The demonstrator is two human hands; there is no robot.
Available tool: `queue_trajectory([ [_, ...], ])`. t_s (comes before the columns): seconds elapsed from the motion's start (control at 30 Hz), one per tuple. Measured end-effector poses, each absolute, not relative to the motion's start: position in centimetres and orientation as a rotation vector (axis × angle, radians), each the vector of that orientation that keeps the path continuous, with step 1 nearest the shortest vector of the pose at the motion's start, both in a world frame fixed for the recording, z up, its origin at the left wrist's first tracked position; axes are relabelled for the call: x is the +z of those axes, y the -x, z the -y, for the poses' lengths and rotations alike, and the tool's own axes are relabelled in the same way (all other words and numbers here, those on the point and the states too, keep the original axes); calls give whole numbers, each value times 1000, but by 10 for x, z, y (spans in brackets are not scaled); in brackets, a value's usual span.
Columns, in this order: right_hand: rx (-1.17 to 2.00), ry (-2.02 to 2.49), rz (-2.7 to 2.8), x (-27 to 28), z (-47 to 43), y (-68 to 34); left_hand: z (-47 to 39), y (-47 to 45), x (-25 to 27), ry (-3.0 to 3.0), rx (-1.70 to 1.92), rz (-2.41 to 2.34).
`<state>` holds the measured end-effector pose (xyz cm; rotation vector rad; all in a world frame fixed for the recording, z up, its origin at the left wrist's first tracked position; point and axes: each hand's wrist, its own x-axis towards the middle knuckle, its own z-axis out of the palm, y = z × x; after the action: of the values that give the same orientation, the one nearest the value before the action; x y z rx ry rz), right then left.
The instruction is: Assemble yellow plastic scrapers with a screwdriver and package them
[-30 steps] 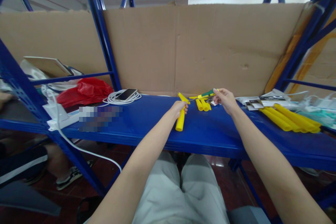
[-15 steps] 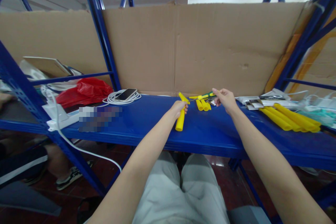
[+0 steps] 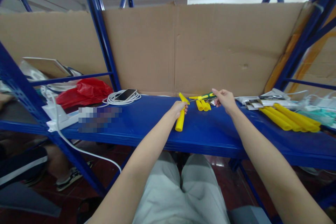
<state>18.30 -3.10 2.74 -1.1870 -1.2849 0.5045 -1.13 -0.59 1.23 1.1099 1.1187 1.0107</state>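
Note:
My left hand [image 3: 181, 107] is wrapped round a yellow tube-like handle [image 3: 180, 124], whose narrower yellow end sticks out above the fingers. In my right hand [image 3: 222, 98] is a screwdriver [image 3: 208, 96] with a green and yellow handle, pinched at its back end. Its thin metal shaft points left and its tip meets the yellow piece beside my left fingers; the exact contact is too small to make out. Several short yellow tubes [image 3: 202, 105] lie just behind, between my hands. Small dark and silver bits beside them are partly hidden by my right hand.
Several longer yellow tubes [image 3: 290, 119] lie on the blue shelf [image 3: 154, 126] at right, near white packages [image 3: 270, 98]. Towards the left are a phone [image 3: 126, 95] on a coiled white cable, a red bag [image 3: 85, 91] and a power strip [image 3: 64, 120]. Cardboard [image 3: 223, 45] walls the back.
The screwdriver handle seems to have turned a little in my right hand, with more green showing. Both hands stay in nearly the same place.

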Motion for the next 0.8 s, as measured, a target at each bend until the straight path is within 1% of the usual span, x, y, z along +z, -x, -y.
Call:
queue_trajectory([
  [0.5, 502, 1272, 1270, 26, 29, -186, -1, 12, 8, -1137, 1004, -1117],
  [0.8, 887, 1353, 1210, 28, 33, -181, -1, 12, 7, -1137, 1038, -1159],
])
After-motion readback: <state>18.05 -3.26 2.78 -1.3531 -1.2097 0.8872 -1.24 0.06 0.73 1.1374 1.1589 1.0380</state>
